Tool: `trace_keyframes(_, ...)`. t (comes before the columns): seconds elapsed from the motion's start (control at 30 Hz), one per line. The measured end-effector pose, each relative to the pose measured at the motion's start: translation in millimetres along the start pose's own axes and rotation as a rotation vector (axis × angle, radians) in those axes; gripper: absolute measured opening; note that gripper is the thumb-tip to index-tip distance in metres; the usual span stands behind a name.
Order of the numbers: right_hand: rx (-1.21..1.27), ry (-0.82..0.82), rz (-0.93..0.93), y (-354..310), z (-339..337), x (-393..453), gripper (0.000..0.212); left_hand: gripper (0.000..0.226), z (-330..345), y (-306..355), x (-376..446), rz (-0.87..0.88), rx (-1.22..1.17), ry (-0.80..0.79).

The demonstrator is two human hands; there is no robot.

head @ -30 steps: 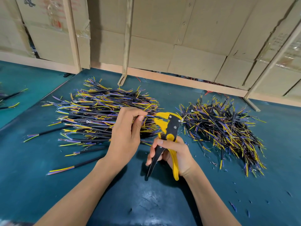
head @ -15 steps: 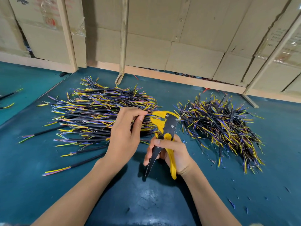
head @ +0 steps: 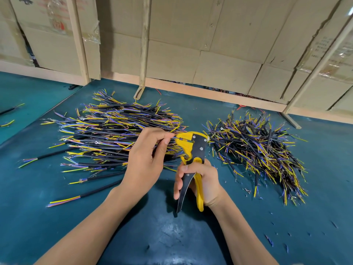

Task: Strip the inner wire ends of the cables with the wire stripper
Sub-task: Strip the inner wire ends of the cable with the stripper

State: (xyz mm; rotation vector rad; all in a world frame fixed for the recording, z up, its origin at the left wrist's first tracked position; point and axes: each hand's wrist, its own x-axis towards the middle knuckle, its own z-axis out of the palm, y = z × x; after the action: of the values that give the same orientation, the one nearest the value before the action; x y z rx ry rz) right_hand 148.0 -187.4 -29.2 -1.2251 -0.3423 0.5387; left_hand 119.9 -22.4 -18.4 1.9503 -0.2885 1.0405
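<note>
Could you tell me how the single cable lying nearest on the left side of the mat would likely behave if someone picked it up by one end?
The nearest cable lies straight in its black sheath, so it would probably stay fairly stiff. Its splayed coloured inner wires look thin and would likely bend easily. It seems light, and round enough to roll on the green mat.

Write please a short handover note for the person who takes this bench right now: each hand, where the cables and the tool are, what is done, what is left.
Left hand: pinches a thin wire end and feeds it into the head of the wire stripper.
Right hand: grips the stripper handles, tool upright.
Left pile: cables lying mostly parallel on the green table.
Right pile: cables heaped loosely.
Done: wire is at the stripper head; insulation scraps lie on the table.
Left: squeeze, pull off the insulation, go on. Which pile is finished I cannot tell.
</note>
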Motion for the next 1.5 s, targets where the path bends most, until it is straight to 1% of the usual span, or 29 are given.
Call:
trace_keyframes(0.1,0.027,0.099,-0.062,1,1,0,0.023,0.021,1,-2,0,0.036,0.014,-0.015)
trace_keyframes(0.17,0.039,0.125,-0.067,1,1,1,0.022,0.026,3,-3,-2,0.032,0.008,-0.031)
trace_keyframes(0.23,0.061,0.120,-0.062,1,1,2,0.018,0.032,2,-2,-2,-0.063,-0.032,-0.035)
trace_keyframes(0.3,0.099,0.141,-0.079,1,0,4,0.018,0.038,0,-1,-1,-0.153,-0.035,-0.005)
trace_keyframes(0.37,0.150,0.191,-0.080,2,0,7,0.021,0.041,-4,1,5,-0.173,-0.015,0.005)
trace_keyframes(0.4,0.169,0.212,-0.084,2,-1,9,0.021,0.041,-6,5,12,-0.131,0.005,-0.012)
trace_keyframes(0.43,0.184,0.227,-0.089,2,-2,10,0.021,0.038,-7,12,22,-0.053,0.033,-0.041)
trace_keyframes(0.47,0.194,0.236,-0.093,2,-2,12,0.021,0.035,-6,20,34,0.056,0.063,-0.075)
trace_keyframes(0.53,0.212,0.243,-0.091,3,-2,15,0.019,0.030,7,40,62,0.345,0.093,-0.170)
trace_keyframes(0.57,0.214,0.240,-0.087,3,-2,16,0.018,0.028,19,49,77,0.477,0.092,-0.234)
trace_keyframes(0.6,0.209,0.230,-0.084,4,-2,16,0.019,0.026,33,59,90,0.569,0.107,-0.310)
trace_keyframes(0.67,0.210,0.210,-0.082,5,-2,15,0.022,0.027,62,73,114,0.655,0.226,-0.502)
trace_keyframes(0.73,0.229,0.211,-0.089,4,-2,15,0.018,0.035,85,76,131,0.689,0.428,-0.680)
trace_keyframes(0.77,0.239,0.224,-0.091,4,-3,15,0.017,0.042,89,73,138,0.701,0.470,-0.758)
trace_keyframes(0.83,0.250,0.239,-0.095,4,-2,15,0.018,0.058,81,60,146,0.687,0.453,-0.882)
trace_keyframes(0.87,0.254,0.239,-0.098,4,-2,15,0.018,0.060,72,50,147,0.642,0.450,-0.912)
trace_keyframes(0.93,0.264,0.238,-0.105,4,-3,14,0.018,0.055,47,23,144,0.476,0.482,-0.946)
trace_keyframes(1.03,0.263,0.279,-0.107,3,-1,15,0.016,0.037,-1,-11,123,0.217,0.477,-0.943)
trace_keyframes(1.1,0.257,0.333,-0.107,3,-2,17,0.014,0.033,-28,-19,104,0.067,0.475,-1.024)
trace_keyframes(1.13,0.254,0.358,-0.108,3,-3,17,0.015,0.035,-37,-21,95,0.047,0.539,-1.088)
trace_keyframes(1.17,0.256,0.377,-0.111,3,-3,18,0.016,0.039,-42,-23,86,0.076,0.653,-1.143)
trace_keyframes(1.2,0.259,0.391,-0.118,4,-4,18,0.019,0.042,-45,-24,78,0.137,0.775,-1.165)
trace_keyframes(1.23,0.258,0.401,-0.127,5,-5,18,0.022,0.043,-46,-24,69,0.213,0.873,-1.150)
trace_keyframes(1.27,0.255,0.407,-0.137,5,-6,17,0.025,0.042,-45,-24,62,0.305,0.925,-1.093)
trace_keyframes(1.33,0.249,0.413,-0.154,6,-7,16,0.027,0.037,-45,-20,50,0.462,0.923,-0.943)
trace_keyframes(1.4,0.243,0.416,-0.165,7,-6,15,0.025,0.033,-46,-17,43,0.579,0.945,-0.849)
trace_keyframes(1.43,0.244,0.417,-0.168,7,-5,15,0.023,0.030,-46,-16,40,0.606,0.985,-0.836)
trace_keyframes(1.5,0.252,0.421,-0.174,7,-5,15,0.022,0.023,-45,-13,35,0.588,1.028,-0.855)
